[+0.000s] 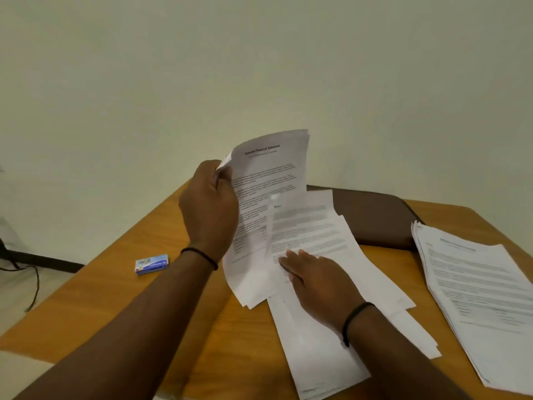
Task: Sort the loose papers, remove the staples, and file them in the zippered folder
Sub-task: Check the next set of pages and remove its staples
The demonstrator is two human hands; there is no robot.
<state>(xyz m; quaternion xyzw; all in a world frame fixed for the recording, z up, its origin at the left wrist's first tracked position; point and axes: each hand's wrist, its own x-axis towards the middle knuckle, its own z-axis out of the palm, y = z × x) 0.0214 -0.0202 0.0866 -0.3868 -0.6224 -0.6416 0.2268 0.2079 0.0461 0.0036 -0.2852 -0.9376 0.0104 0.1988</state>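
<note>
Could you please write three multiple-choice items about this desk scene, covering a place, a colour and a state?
1. Where does the small blue cardboard box lie?
A. on the folder
B. on the wooden table, left of the papers
C. in a hand

2. What colour is the zippered folder?
A. dark brown
B. red
C. white

3. What is the left hand doing?
A. resting flat
B. gripping the lifted white printed sheets
C. holding the box

Answers: 1 B, it sits alone on bare wood; 2 A, its cover shows brown; 3 B, its fingers curl round the sheets' edge.
</note>
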